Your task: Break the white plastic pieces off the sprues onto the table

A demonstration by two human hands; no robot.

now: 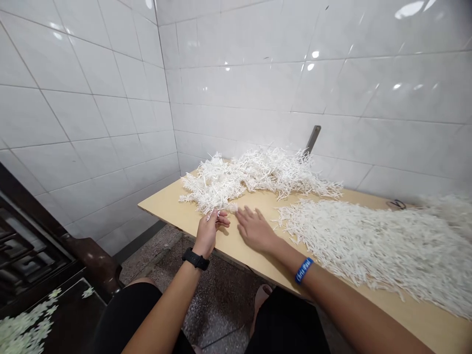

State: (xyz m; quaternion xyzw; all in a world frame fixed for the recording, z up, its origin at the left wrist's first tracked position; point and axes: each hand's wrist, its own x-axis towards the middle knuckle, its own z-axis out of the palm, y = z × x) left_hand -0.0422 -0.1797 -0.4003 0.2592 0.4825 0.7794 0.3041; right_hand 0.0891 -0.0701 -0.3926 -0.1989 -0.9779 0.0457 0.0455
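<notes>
Left hand (210, 228) pinches white piece (218, 214) near front edge of tabletop (164, 200); right hand (256, 231) released, spread out, just beside; I see tangled white pile (221, 183) toward back edge

1. At seven o'clock, a tiny white, stringy piece (213, 215) is seen at the left hand's (207, 230) fingertips, too small for its shape to be told.
2. At five o'clock, the fingers of the right hand (256, 231) are slightly blurred.
3. At two o'clock, the lower end of a flat grey strip (313, 139) is hidden by a tangled heap of thin white pieces (258, 172).
4. At four o'clock, a flatter spread of short white strands (368, 246) is cut off by the right edge.
5. At three o'clock, a thin dark loop (396, 204) is too small to be identified.
6. At eight o'clock, pale, flower-shaped pieces (27, 327) are cut off by the picture's edge.
</notes>
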